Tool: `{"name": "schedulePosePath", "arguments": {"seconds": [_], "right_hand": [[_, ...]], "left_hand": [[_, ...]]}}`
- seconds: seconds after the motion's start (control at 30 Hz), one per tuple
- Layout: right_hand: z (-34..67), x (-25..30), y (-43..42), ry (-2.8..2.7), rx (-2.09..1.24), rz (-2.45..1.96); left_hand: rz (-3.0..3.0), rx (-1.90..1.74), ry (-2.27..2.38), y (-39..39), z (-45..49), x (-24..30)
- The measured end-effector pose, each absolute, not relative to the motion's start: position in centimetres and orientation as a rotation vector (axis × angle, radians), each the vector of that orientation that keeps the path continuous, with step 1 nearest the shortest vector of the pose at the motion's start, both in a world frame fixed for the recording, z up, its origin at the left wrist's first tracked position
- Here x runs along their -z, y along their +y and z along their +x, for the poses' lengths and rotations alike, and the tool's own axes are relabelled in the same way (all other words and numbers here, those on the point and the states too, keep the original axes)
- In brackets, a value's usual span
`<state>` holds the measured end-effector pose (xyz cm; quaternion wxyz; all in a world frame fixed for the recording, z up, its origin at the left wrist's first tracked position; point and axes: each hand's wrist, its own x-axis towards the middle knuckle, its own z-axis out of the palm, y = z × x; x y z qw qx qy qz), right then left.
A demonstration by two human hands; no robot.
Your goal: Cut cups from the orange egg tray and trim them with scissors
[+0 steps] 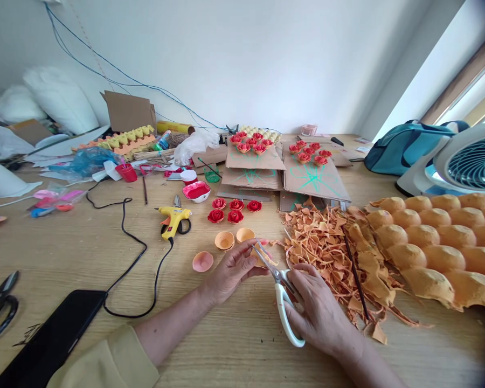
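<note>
Head view, with clock directions taken from the orange piece at the middle of the counter (pixel 145 350). A left hand (pixel 230 271) reaches in from 7 o'clock, its grip pinched on the small orange piece (pixel 260 260), which is partly hidden by fingers. A right hand (pixel 319 305) comes from 4 o'clock, its grip wrapped around the handles of white scissors (pixel 277 275); their blades touch the piece. Between 10 and 11 o'clock, near the left hand, sit orange cups (pixel 224 241); a pink cup (pixel 202 261) is at 9. Five red roses (pixel 235 216) stand at 11, and a yellow glue gun (pixel 172 222) lies at 10. At 2 o'clock, just beside the right hand, is a heap of orange scraps (pixel 317 242), and beyond it at 3, an orange egg tray (pixel 440 237). Cardboard (pixel 315 183) bearing more red roses lies at 1. A black phone (pixel 60 334) lies at 8.
</note>
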<state>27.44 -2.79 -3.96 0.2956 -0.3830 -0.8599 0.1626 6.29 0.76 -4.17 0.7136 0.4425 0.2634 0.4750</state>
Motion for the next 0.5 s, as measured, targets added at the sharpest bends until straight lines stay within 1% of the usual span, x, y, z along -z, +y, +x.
{"name": "schedulePosePath", "arguments": {"seconds": [0.5], "right_hand": [[27.25,4.01,-2.72,-2.263,-0.457,-1.109]], "left_hand": [[0.998,-1.106,0.559,1.08,5.98,4.45]]}}
